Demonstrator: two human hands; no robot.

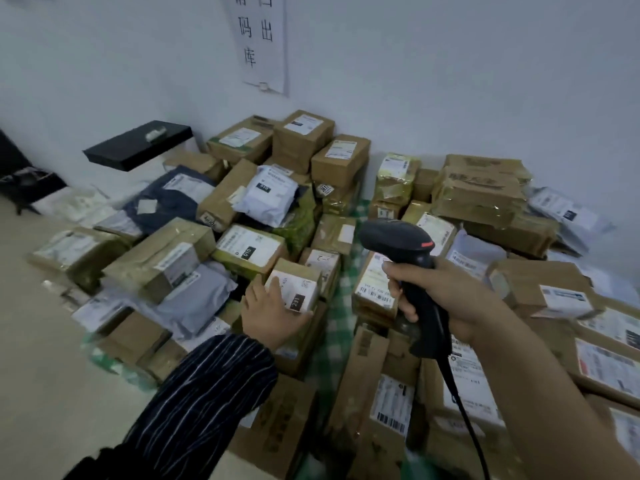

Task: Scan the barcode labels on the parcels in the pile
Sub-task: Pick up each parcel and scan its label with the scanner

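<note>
White wall (pixel 450 81); cardboard box (pixel 299 277), L hand (pixel 270 317); black scanner (pixel 398 239), R hand (pixel 450 299).

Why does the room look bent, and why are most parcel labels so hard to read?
Head view: the wide-angle lens bows the wall and smears the corners; light is dim, flat and bluish; far labels are soft, while the 231 tag on the small box in the left hand and the barcode label beside the scanner read clearer.
</note>
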